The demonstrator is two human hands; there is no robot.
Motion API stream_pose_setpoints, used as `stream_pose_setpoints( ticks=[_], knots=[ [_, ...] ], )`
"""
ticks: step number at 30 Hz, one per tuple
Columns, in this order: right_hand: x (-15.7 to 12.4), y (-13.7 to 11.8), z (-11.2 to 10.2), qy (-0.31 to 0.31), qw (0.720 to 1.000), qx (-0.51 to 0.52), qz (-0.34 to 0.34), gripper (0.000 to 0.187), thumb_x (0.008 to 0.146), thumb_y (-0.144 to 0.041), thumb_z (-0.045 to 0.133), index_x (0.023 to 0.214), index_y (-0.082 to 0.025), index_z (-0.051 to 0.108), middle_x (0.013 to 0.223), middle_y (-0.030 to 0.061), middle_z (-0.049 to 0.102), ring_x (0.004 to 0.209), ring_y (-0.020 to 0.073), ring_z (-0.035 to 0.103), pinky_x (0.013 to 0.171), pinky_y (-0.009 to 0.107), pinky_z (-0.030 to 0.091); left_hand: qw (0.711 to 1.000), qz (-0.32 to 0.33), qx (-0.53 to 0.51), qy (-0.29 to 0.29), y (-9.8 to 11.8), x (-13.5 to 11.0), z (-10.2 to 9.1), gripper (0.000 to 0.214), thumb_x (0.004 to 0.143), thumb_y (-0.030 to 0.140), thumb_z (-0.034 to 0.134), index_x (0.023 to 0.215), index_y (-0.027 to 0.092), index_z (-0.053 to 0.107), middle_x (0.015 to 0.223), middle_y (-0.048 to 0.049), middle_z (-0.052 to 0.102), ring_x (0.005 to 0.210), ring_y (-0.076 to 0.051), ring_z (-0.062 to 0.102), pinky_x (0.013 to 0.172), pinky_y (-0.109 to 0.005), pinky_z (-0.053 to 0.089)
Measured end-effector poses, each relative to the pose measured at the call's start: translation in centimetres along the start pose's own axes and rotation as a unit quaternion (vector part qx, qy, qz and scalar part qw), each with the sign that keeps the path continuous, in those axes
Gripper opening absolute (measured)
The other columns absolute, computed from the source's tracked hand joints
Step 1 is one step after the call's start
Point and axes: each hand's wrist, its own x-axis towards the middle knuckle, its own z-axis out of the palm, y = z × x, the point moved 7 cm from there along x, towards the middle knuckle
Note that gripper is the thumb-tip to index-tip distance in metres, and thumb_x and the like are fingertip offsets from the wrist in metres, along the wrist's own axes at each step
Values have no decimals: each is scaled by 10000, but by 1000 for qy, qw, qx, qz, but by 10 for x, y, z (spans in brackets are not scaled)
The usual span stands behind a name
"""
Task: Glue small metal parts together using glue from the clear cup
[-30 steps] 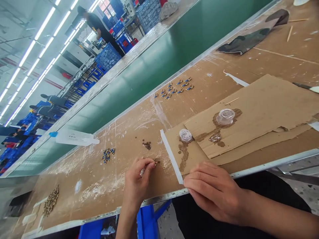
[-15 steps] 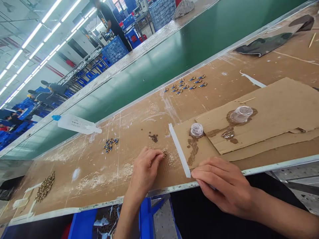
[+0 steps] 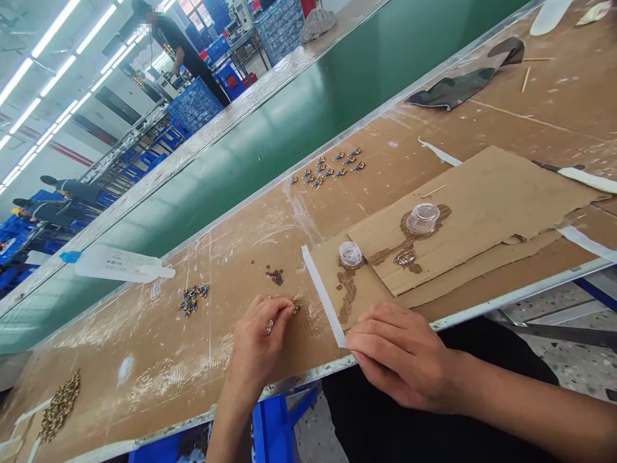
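Observation:
My left hand (image 3: 258, 337) rests low over the cardboard-covered bench, thumb and forefinger pinched at a small brass-coloured metal piece (image 3: 296, 308). Another shiny bit shows inside the curl of its fingers. My right hand (image 3: 398, 354) is closed at the bench's front edge, beside the end of a white tape strip (image 3: 322, 296); what its fingers hold is hidden. Just beyond my left hand lies a small pile of dark rings (image 3: 276, 276). Farther left is a cluster of small blue-and-gold pieces (image 3: 193, 300). More blue-and-gold figures (image 3: 328, 172) are spread out near the far edge.
Two clear small cups (image 3: 350, 254) stand on wet-stained cardboard (image 3: 482, 186) at right. A white squeeze bottle (image 3: 118, 264) lies at left, with a heap of brass-coloured pieces (image 3: 60, 405) nearer me. Beyond runs a green conveyor belt (image 3: 270, 148); a person (image 3: 180, 51) stands past it.
The view has swung to the right, so the bench items appear farther left. Both hands keep nearly the same place on the bench, the left still pinching.

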Motion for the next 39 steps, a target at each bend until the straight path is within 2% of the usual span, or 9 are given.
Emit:
stream_pose_setpoints(
  ticks=[22, 39],
  knots=[
    [-4, 4, 1, -5, 1000, -10, 6, 98, 840, -105, 510, 923, -121, 559, 746, 36, 599, 714, 136, 504, 652, 297, 399, 999, 19, 8, -24, 0, 1, 5, 93, 866, 241, 546, 822, 227, 627, 757, 20, 643, 723, -126, 580, 650, -248, 455],
    [-5, 3, 0, 3, 1000, -11, 3, 97, 851, -112, 498, 930, -125, 553, 757, 32, 600, 721, 133, 511, 670, 300, 412, 1000, 13, 7, -18, -4, 0, 3, 90, 860, 259, 551, 826, 228, 629, 744, 13, 649, 711, -137, 588, 648, -265, 459]
  ],
)
